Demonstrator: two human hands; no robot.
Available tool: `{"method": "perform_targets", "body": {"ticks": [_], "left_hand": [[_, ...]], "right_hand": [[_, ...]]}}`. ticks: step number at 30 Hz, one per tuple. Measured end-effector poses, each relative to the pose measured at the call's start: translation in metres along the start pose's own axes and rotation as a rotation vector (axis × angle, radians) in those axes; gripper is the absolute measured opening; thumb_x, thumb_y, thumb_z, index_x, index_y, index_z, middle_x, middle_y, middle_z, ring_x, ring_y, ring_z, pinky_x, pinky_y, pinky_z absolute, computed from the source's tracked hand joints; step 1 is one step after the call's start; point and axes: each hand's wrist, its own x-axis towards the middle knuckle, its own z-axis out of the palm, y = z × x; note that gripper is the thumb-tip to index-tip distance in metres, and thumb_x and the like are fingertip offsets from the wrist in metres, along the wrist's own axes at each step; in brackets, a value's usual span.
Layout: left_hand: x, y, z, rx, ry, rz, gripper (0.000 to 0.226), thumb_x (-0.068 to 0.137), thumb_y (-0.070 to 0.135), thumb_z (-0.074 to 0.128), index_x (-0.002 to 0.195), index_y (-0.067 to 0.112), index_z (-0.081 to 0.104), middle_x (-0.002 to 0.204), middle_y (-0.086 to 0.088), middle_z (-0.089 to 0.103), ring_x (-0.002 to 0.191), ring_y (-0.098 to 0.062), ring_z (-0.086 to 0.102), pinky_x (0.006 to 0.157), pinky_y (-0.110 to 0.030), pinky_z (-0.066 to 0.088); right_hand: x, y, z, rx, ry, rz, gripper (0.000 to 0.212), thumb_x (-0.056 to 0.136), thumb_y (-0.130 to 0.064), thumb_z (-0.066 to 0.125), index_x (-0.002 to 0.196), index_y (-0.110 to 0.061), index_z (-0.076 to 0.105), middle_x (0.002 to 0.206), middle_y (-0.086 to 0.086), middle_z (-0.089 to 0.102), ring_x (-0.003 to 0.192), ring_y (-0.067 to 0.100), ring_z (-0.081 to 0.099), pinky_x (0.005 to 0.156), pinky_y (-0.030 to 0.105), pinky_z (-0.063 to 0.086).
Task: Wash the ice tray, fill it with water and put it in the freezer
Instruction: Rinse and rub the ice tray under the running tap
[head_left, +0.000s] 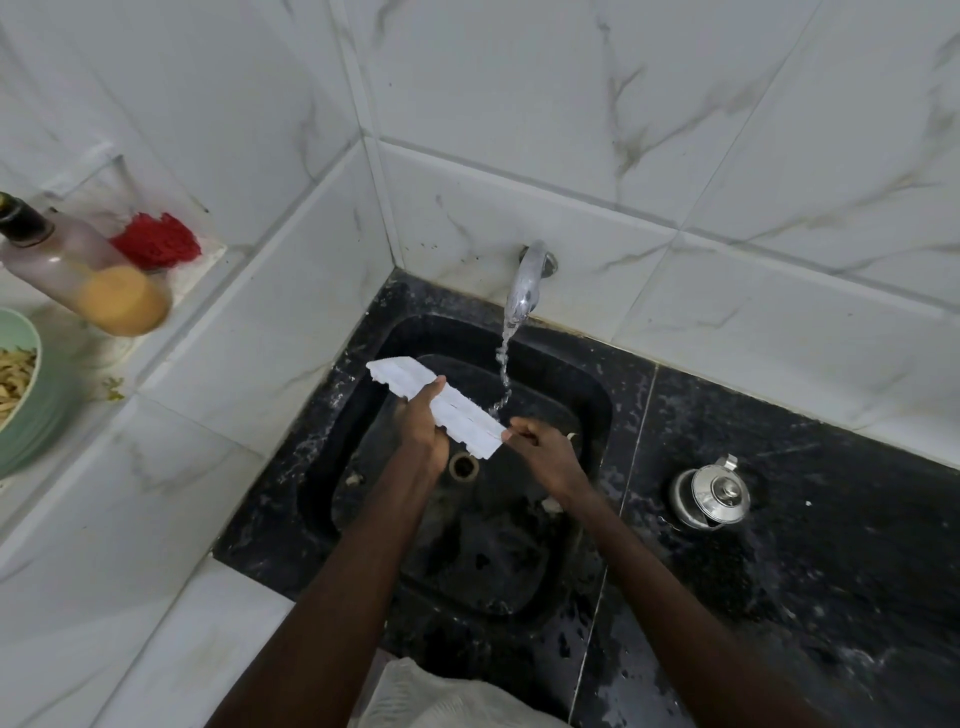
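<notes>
- The black sink (587, 395) sits in the corner of your dark stone table (831, 545); a steel lidded pot (710, 498) stands well to its right.
- Your white ice tray (441, 402) hangs over the basin, underside up, tilted, its near end under the stream from the tap (527, 283).
- Your left hand (418, 426) grips the tray's middle; your right hand (540, 449) pinches its near end.
- You look to be at the washing step. Next, likely turn the tray cups-up, rinse them, then level it to fill.
</notes>
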Motion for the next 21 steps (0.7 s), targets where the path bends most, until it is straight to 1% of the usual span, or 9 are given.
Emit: {"method": "perform_targets", "body": {"ticks": [2,5,7,9,12,15,17,19,21], "left_hand": [[0.001,-0.003,0.005,0.063,0.052,0.063,0.045,0.1,0.022,0.068,0.136,-0.001,0.056,0.128,-0.021,0.067,0.11,-0.038,0.069,0.076,-0.038,0.059],[0.003,-0.01,0.007,0.075,0.084,0.095,0.046,0.103,0.033,0.065,0.136,0.003,0.057,0.13,-0.018,0.069,0.113,-0.036,0.069,0.09,-0.051,0.061],[0.003,-0.013,0.006,0.033,0.083,0.09,0.039,0.106,0.033,0.06,0.136,0.008,0.057,0.133,-0.016,0.069,0.111,-0.035,0.071,0.098,-0.057,0.057],[0.001,-0.014,0.004,-0.016,0.076,0.099,0.034,0.109,0.028,0.054,0.138,0.01,0.054,0.135,-0.015,0.067,0.111,-0.035,0.07,0.099,-0.057,0.056],[-0.002,-0.016,-0.001,-0.033,0.075,0.111,0.041,0.11,0.026,0.051,0.148,0.01,0.047,0.14,-0.016,0.064,0.116,-0.036,0.068,0.093,-0.053,0.057],[-0.002,-0.022,-0.003,-0.019,0.073,0.09,0.041,0.109,0.027,0.053,0.146,0.009,0.049,0.135,-0.017,0.066,0.1,-0.029,0.072,0.078,-0.045,0.059],[-0.005,-0.025,-0.001,0.001,0.057,0.056,0.042,0.108,0.029,0.056,0.144,0.008,0.051,0.126,-0.015,0.07,0.095,-0.027,0.072,0.072,-0.042,0.059],[-0.004,-0.026,0.0,0.008,0.051,0.043,0.04,0.107,0.03,0.057,0.141,0.009,0.053,0.118,-0.011,0.072,0.094,-0.027,0.073,0.072,-0.043,0.059],[0.001,-0.025,-0.001,0.003,0.058,0.071,0.042,0.106,0.029,0.059,0.142,0.007,0.053,0.124,-0.014,0.071,0.095,-0.027,0.073,0.073,-0.043,0.059]], "right_hand": [[-0.003,0.0,0.001,-0.018,-0.005,0.003,0.04,0.098,-0.031,0.07,0.13,-0.007,0.068,0.122,0.002,0.073,0.111,0.014,0.068,0.109,0.037,0.048],[-0.007,-0.001,0.0,-0.085,0.007,-0.086,0.036,0.103,-0.027,0.062,0.123,0.003,0.068,0.127,0.013,0.07,0.119,0.022,0.064,0.107,0.039,0.047],[-0.009,-0.001,-0.003,-0.144,-0.004,-0.158,0.04,0.107,-0.032,0.054,0.135,-0.004,0.064,0.136,0.011,0.064,0.127,0.018,0.057,0.112,0.035,0.041],[-0.01,-0.001,-0.008,-0.173,-0.052,-0.196,0.05,0.11,-0.043,0.045,0.15,-0.015,0.052,0.15,0.005,0.053,0.136,0.012,0.046,0.115,0.029,0.033],[-0.007,-0.001,-0.014,-0.294,-0.137,-0.205,0.065,0.107,-0.062,0.032,0.163,-0.03,0.027,0.168,-0.009,0.027,0.152,0.01,0.023,0.124,0.033,0.017],[0.002,-0.009,-0.022,-0.438,-0.195,-0.259,0.068,0.105,-0.069,0.023,0.164,-0.039,0.008,0.171,-0.017,0.01,0.156,0.01,0.012,0.124,0.037,0.012],[0.009,-0.019,-0.026,-0.509,-0.202,-0.308,0.07,0.104,-0.07,0.021,0.164,-0.04,0.002,0.171,-0.018,0.004,0.157,0.009,0.011,0.124,0.037,0.013],[0.014,-0.027,-0.03,-0.574,-0.214,-0.355,0.071,0.105,-0.069,0.022,0.164,-0.037,0.0,0.172,-0.016,0.001,0.157,0.008,0.009,0.124,0.034,0.011],[0.016,-0.028,-0.035,-0.639,-0.237,-0.397,0.073,0.104,-0.07,0.02,0.164,-0.036,-0.002,0.172,-0.015,-0.001,0.158,0.007,0.007,0.126,0.034,0.009]]}}
